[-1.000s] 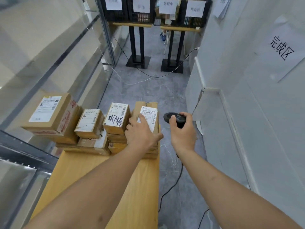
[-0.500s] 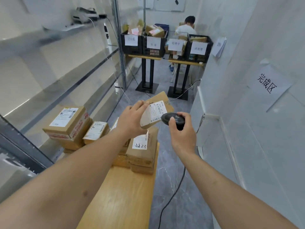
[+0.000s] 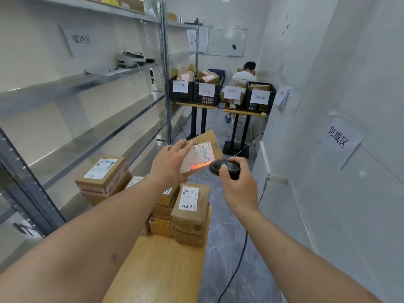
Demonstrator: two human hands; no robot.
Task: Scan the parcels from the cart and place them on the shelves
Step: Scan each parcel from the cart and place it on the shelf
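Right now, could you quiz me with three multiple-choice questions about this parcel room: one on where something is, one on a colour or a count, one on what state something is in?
1. Where is the parcel marked 8825?
A. on the stack on the wooden cart
B. in a black crate
C. on the floor

2. How many black crates with paper signs stand at the far end?
A. two
B. four
C. six

3. What is happening to the parcel in the left hand?
A. it lies on a shelf
B. it is held up with a red scan line across its label
C. it is being cut open

Answers:
1 A, it tops the nearest stack on the cart.
2 B, four signed crates stand in a row.
3 B, the right hand aims the scanner at the held parcel, whose label glows red.
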